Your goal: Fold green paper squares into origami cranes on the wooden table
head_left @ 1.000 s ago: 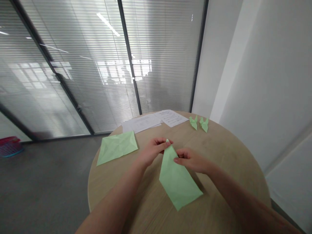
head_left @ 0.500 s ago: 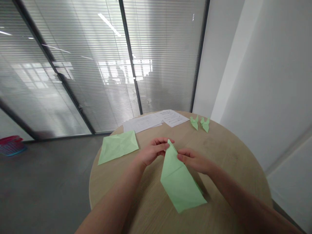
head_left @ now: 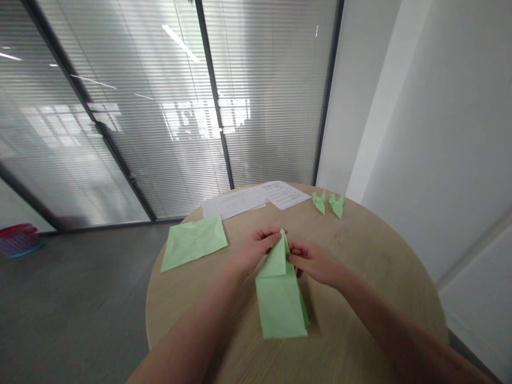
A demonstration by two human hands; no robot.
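A folded sheet of light green paper [head_left: 280, 306] is held between my two hands over the round table. Its pointed top lies under the thumb of my left hand [head_left: 262, 242], which pinches it from the left. On the paper's right edge, the thumb and fingers of my right hand [head_left: 312, 258] grip a fold just below the tip. A flap hangs down over the upper part, and the lower part spreads into a wide, straight end toward me. Some fingertips are hidden behind the paper.
A creased green sheet [head_left: 194, 241] lies at the table's left. Printed white papers [head_left: 282, 194] overlap at the far edge. Two small green origami figures [head_left: 319, 202] stand at the far right of the wooden table [head_left: 380, 288]. A red and blue basket [head_left: 19, 240] sits on the floor.
The folded paper has turned, its lower end swinging left, and a flap now shows on its upper face. Both hands still grip it near the tip, shifted slightly.
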